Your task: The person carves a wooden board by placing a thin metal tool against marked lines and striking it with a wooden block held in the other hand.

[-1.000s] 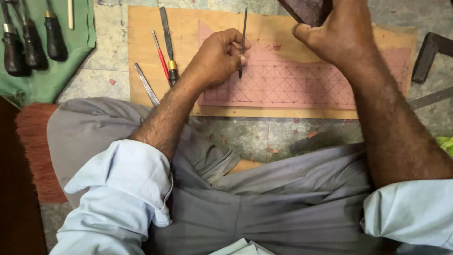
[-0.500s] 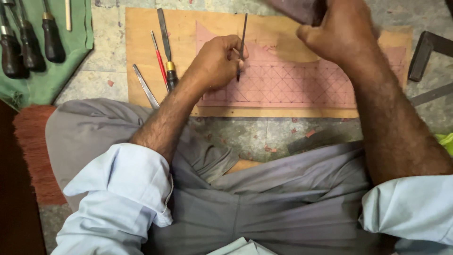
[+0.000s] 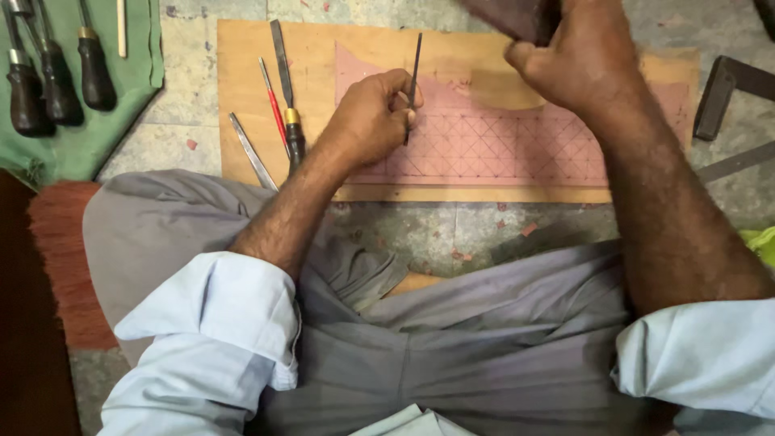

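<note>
While upright in left hand (image 3: 367, 121): thin chisel (image 3: 413, 81), pink sheet (image 3: 500, 137).

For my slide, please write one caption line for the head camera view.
Left hand holds a thin dark metal chisel upright on pink grid-marked paper over a wooden board; right hand grips a dark block.

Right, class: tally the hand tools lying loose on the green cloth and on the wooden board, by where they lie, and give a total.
On the green cloth: 3 dark-handled tools
On the wooden board: 3 tools: chisel, red tool, flat blade
Total: 6
</note>
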